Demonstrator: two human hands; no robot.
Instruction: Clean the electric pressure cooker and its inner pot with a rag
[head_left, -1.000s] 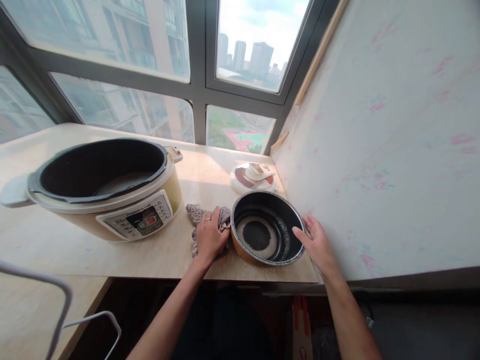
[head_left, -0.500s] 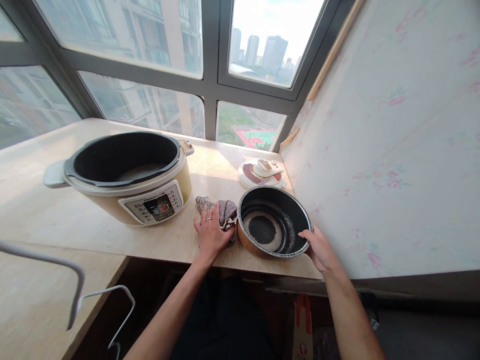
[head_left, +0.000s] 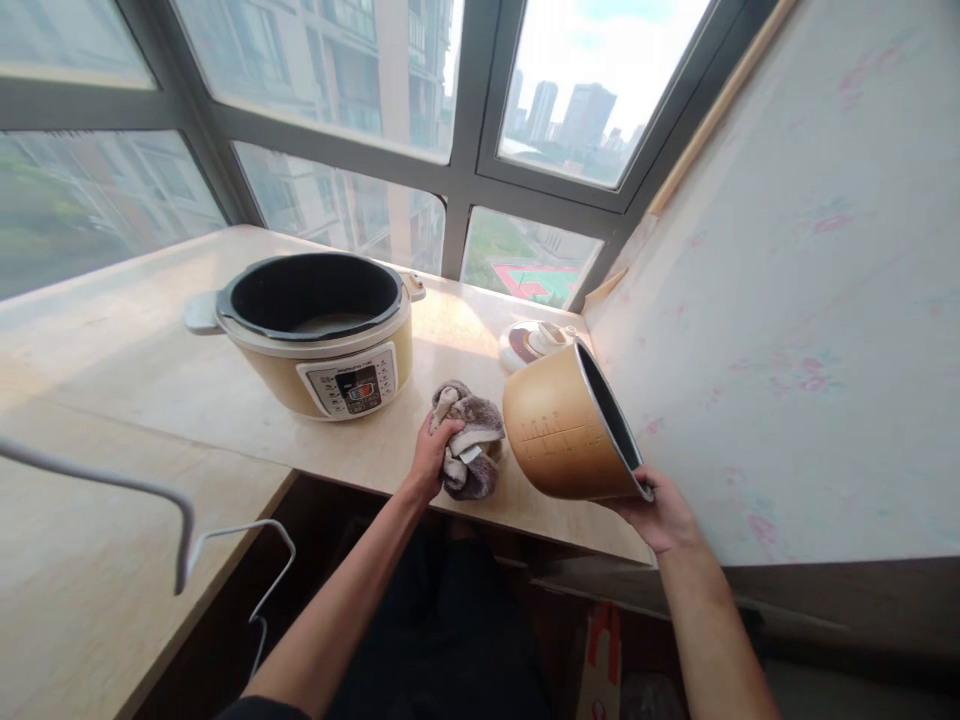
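My left hand (head_left: pixel 433 450) is closed round a crumpled grey-brown cloth (head_left: pixel 474 440), held just left of the pot. In my right hand (head_left: pixel 660 508) is the rim of a golden inner pot (head_left: pixel 559 425) with a dark inside; the thumb lies over the rim and the fingers are underneath. The pot is tipped on its side, its mouth facing right and its outer wall towards the cloth. To the left stands the electric pressure cooker body (head_left: pixel 341 350), uncovered, with its control panel facing me. Behind the pot, partly hidden by it, lies the white and brown cooker lid (head_left: pixel 529 342).
The pale wooden counter (head_left: pixel 352 450) runs along grey-framed windows. A flowered wall (head_left: pixel 795 300) rises close on the right. White bent metal rods (head_left: pixel 184 530) stick up at the lower left. Below the counter's front edge is a bag (head_left: pixel 602 650) with red handles.
My right hand has tilted the pot from upright onto its side, mouth to the right. My left hand has gathered the cloth up from the counter. The view has shifted a little left.
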